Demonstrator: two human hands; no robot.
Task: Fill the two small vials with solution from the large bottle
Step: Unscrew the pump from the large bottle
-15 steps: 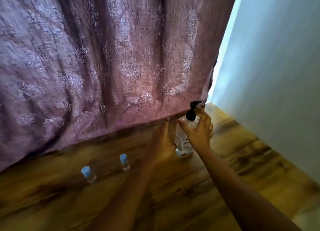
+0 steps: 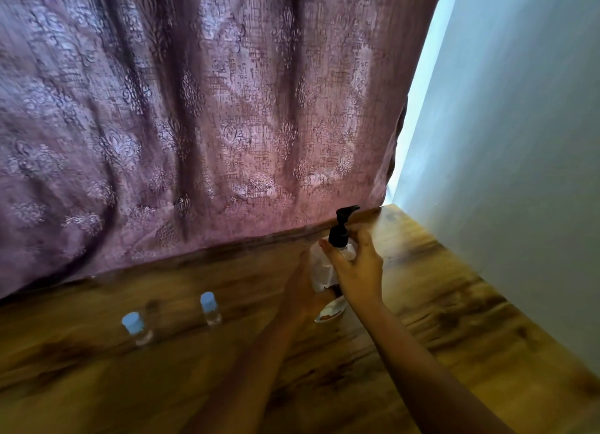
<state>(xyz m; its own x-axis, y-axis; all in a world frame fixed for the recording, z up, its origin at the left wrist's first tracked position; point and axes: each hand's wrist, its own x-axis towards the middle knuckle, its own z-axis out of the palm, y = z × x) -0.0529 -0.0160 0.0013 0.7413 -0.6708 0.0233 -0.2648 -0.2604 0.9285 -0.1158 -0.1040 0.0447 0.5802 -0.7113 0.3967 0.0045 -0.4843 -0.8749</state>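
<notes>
The large clear bottle [image 2: 321,271] with a black pump top is tilted, its base lifted off the wooden table [image 2: 454,320]. My left hand [image 2: 300,290] wraps its lower body from the left. My right hand [image 2: 357,268] grips its shoulder just under the pump collar. Two small clear vials with light blue caps stand upright to the left: the near-left vial [image 2: 136,328] and the other vial [image 2: 209,307], both capped and apart from my hands.
A purple patterned curtain [image 2: 211,125] hangs along the table's back edge. A pale wall [image 2: 519,141] borders the table on the right. Bare wood lies in front of the vials and under my forearms.
The bottle has been lifted and tilted off the table. My left hand has closed around its lower body, and my right hand has shifted lower on the neck.
</notes>
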